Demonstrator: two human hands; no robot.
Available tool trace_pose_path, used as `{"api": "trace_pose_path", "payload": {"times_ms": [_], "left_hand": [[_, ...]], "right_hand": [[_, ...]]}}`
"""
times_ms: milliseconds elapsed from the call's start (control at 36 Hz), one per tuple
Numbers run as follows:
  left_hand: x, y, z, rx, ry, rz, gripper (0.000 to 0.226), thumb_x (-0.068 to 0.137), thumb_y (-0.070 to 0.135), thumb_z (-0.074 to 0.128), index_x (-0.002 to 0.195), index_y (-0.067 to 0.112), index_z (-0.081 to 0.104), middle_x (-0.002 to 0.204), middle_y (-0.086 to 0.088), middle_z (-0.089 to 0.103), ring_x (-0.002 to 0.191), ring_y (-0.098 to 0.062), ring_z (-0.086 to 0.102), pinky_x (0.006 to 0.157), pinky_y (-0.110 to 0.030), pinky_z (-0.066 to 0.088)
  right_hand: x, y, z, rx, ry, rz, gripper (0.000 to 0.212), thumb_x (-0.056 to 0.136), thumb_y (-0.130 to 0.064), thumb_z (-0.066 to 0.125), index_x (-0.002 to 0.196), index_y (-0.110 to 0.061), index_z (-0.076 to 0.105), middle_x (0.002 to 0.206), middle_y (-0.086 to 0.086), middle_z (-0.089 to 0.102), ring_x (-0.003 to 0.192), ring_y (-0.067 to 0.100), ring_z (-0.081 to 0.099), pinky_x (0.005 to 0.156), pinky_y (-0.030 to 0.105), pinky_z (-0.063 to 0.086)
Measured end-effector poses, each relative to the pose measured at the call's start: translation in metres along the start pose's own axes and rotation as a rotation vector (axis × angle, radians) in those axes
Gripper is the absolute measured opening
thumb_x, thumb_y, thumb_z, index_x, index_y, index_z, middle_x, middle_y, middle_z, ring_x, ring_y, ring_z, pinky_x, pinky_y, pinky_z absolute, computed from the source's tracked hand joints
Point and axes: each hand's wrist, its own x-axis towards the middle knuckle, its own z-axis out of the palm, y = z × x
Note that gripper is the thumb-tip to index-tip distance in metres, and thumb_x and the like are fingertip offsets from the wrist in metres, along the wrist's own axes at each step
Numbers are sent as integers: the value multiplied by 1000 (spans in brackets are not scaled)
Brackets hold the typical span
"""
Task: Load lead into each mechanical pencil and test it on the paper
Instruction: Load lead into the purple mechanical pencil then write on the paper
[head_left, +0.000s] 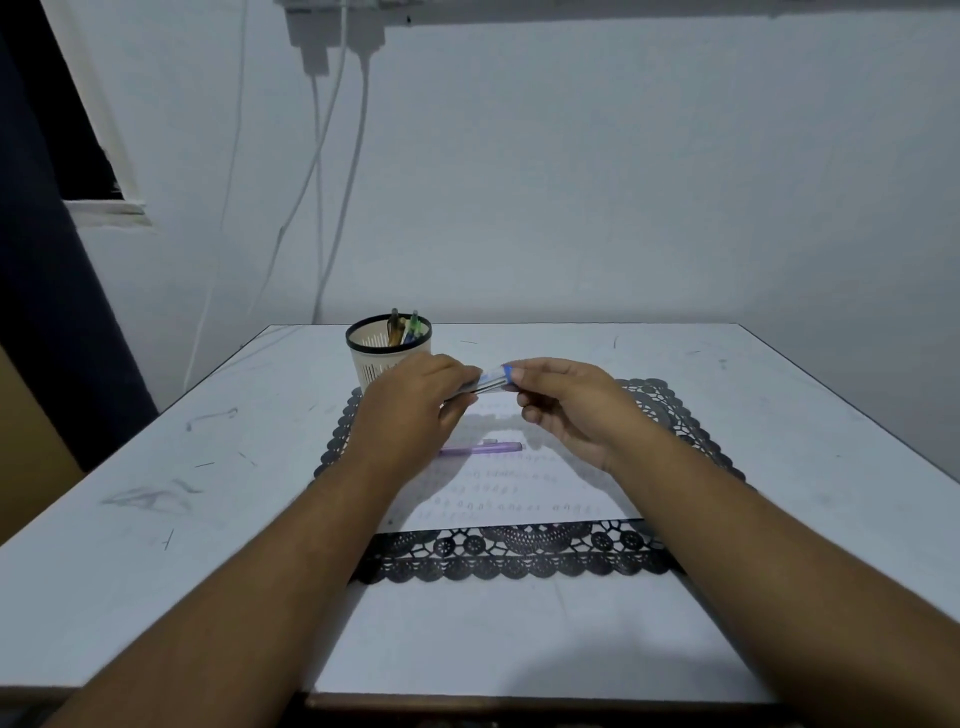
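Blue-capped clear lead case (494, 378) is held in the air between both hands, above the far edge of the paper (519, 488). Left hand (415, 410) has fingers curled round one end of it; right hand (566, 405) pinches the blue end between thumb and fingertips. Can't tell if the cap is on, off or partway, too small and partly covered by fingers. Dark slivers inside look like leads, not certain.

Purple mechanical pencil (480, 448) lies flat on the paper under the hands, touching neither. More pens/pencils stand in the cream holder (387, 351) just behind the left hand, at the far corner of the black lace mat (519, 561). Paper already carries rows of scribbles, so some testing looks done; my read is this is a mid-task step, getting lead out for the purple pencil.

Risks from here:
1. Cap pops suddenly while the case is tilted, leads spill and roll across the table (156, 519). Cause: pulling hard with both hands.
2. Leads snap. Cause: pinching them too firmly or feeding them in at an angle.
3. Spilled leads vanish into the lace mat holes, dark on dark, hard to find.
4. Left elbow or wrist clips the holder, which sits right behind it.
5. Pencil rolls off the paper if bumped while the hands come down.
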Motion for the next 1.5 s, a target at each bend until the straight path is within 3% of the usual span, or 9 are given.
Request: {"api": "trace_pose_path", "payload": {"times_ms": [194, 611, 833, 972, 1000, 1056, 1194, 1306, 1500], "left_hand": [[1, 0, 0, -15, 19, 39, 21, 88, 11, 79, 109, 11, 77, 97, 0, 75, 85, -25, 65, 68, -38, 54], [1, 2, -1, 18, 23, 30, 24, 86, 8, 80, 110, 11, 78, 96, -1, 73, 85, -26, 64, 66, -37, 54], [3, 1, -8, 66, 33, 13, 22, 88, 15, 79, 110, 15, 79, 95, 2, 71, 88, -21, 59, 70, -26, 34], [3, 0, -15, -95, -38, -100, 28, 93, 21, 75, 121, 20, 74, 104, 8, 70, 94, -5, 56, 82, -26, 46], [3, 2, -17, -160, -44, -141, 29, 93, 22, 75, 122, 22, 73, 105, 10, 70, 91, 3, 54, 83, -19, 45], [3, 5, -18, -319, -31, -239, 26, 92, 22, 77, 116, 29, 71, 102, 14, 70, 80, 4, 56, 72, -12, 44], [1, 2, -12, -546, -21, -416, 16, 91, 37, 77, 104, 40, 70, 87, 6, 71, 72, -21, 63, 69, -48, 56], [1, 0, -9, -631, -31, -478, 18, 90, 41, 78, 106, 41, 71, 80, 4, 70, 67, -17, 57, 65, -45, 51], [0, -1, -11, -690, -51, -518, 17, 89, 36, 79, 104, 39, 73, 77, -3, 68, 63, -15, 52, 63, -41, 47]], "right_hand": [[0, 2, 4, 132, 32, 80, 3, 93, 0, 71, 92, -1, 74, 75, 10, 73, 60, 11, 58, 53, 17, 52], [-1, 5, 8, 181, 91, 88, 5, 95, -6, 71, 94, -1, 73, 75, 10, 74, 58, 10, 58, 54, 18, 51], [-1, 7, 8, 97, 108, 22, 5, 90, 1, 76, 95, 1, 76, 81, 12, 77, 61, 10, 62, 54, 18, 52], [0, 11, 9, 138, 127, 99, 8, 91, 0, 75, 98, 4, 75, 84, 15, 77, 60, 11, 61, 53, 19, 51], [1, 12, 10, 153, 130, 122, 7, 91, -1, 75, 97, 3, 75, 84, 14, 77, 60, 11, 60, 52, 18, 51], [2, 13, 11, 183, 120, 171, 5, 91, -2, 75, 96, 0, 75, 85, 13, 77, 59, 10, 59, 51, 18, 50], [1, 14, 13, 249, 91, 241, 3, 94, -4, 72, 95, -2, 74, 82, 10, 76, 55, 8, 58, 49, 16, 48], [-1, 14, 13, 262, 74, 272, 4, 96, -5, 71, 99, -3, 73, 82, 8, 76, 51, 6, 58, 55, 17, 49], [1, 15, 13, 306, 105, 273, 4, 94, -3, 73, 97, -1, 74, 82, 11, 76, 53, 8, 61, 50, 17, 52]]}}
